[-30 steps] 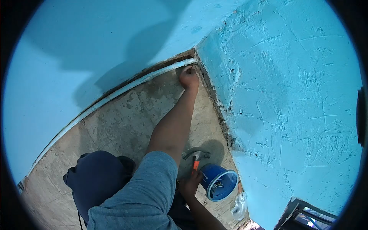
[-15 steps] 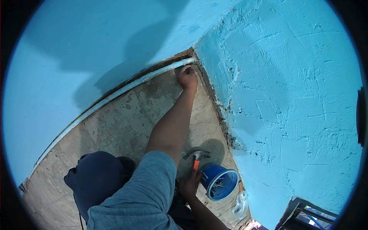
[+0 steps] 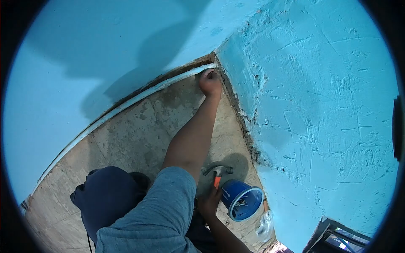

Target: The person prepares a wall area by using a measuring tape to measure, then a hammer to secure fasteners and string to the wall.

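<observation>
1. Bucket (image 3: 230, 190): blue, on floor (image 3: 126, 130) nr base of rough blue wall (image 3: 320, 105); tilted look in view, mouth facing lower R. Thin pale pcs (image 3: 241, 203) inside, too small to ID.
2. R grip (image 3: 209, 203): wrapped round orange handle of hammer (image 3: 217, 181), just L of bucket. Metal head is at the end away from the hand, up-L of bucket; can't tell if it touches floor.
3. L grip (image 3: 210, 83): well beyond bucket, up at the corner where the 2 walls meet. Fingers curled in, approx. at end of pale blue strip (image 3: 145, 93); can't tell if pinching anything or just pressed together.
4. Strip: runs from corner far above bucket, down-L along foot of smooth blue wall (image 3: 84, 50); dark gap betw. strip & wall nr corner.
5. Clear plastic bag (image 3: 265, 226): on floor just below-R of bucket. Small brown pc (image 3: 265, 205) nr bucket's R side.
6. Grey sleeve (image 3: 156, 211) on L arm, L of & below bucket; navy-clad knee (image 3: 109, 189) farther L of bucket.
</observation>
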The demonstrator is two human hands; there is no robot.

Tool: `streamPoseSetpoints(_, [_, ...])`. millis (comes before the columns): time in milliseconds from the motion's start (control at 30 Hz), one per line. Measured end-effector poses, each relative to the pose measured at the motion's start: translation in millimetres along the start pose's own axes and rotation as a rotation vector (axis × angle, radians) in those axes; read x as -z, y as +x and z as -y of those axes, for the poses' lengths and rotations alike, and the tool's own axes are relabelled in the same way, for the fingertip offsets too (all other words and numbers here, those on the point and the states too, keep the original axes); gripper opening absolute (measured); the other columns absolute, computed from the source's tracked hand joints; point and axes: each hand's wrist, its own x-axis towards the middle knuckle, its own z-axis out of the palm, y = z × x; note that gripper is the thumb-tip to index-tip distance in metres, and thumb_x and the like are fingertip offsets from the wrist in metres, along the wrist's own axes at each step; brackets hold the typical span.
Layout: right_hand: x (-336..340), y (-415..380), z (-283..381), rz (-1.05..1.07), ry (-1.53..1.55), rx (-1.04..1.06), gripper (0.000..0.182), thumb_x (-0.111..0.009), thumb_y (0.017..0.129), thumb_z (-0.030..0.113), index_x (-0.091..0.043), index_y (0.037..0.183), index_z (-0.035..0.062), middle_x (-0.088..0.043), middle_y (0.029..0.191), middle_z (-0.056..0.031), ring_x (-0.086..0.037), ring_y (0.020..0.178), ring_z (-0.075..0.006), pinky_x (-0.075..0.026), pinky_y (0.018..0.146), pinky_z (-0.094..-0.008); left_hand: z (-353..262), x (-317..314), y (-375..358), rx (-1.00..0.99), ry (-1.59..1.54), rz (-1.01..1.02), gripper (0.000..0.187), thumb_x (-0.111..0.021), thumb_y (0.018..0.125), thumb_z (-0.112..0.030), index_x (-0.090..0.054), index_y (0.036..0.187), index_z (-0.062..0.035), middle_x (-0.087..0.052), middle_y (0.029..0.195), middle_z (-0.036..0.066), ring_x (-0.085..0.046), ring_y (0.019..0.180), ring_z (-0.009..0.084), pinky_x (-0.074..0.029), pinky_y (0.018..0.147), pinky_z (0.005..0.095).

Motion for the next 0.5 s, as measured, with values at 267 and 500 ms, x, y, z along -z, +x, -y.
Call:
streamPoseSetpoints(267, [-1, 0, -1, -0.005, -0.011, 0.007, 0.084, -0.071, 0.078, 0.006, -0.028, 0.149, -0.0041, -0.032, 0.145, -0.0361, -0.039, 0.132, -0.0568, -0.036, 0.112, -0.0577, -4, 4, -3, -0.01, 0.015, 0.025, 0.012, -0.073, 0.09, -0.008, -0.075, 0.1, -0.0016, -0.076, 0.091, 0.013, -0.073, 0.083, 0.0233, -0.057, 0.075, 0.0355])
streamPoseSetpoints(500, [-2, -2, -2, -0.025, -0.018, 0.024, 0.084, -0.071, 0.078, 0.006, -0.029, 0.149, -0.0044, -0.032, 0.145, -0.0363, -0.038, 0.133, -0.0562, -0.035, 0.113, -0.0581, 0, 2, -4, -0.12, 0.07, 0.014, 0.013, -0.072, 0.091, -0.01, -0.075, 0.101, -0.0018, -0.076, 0.091, 0.014, -0.074, 0.083, 0.0261, -0.057, 0.076, 0.0369])
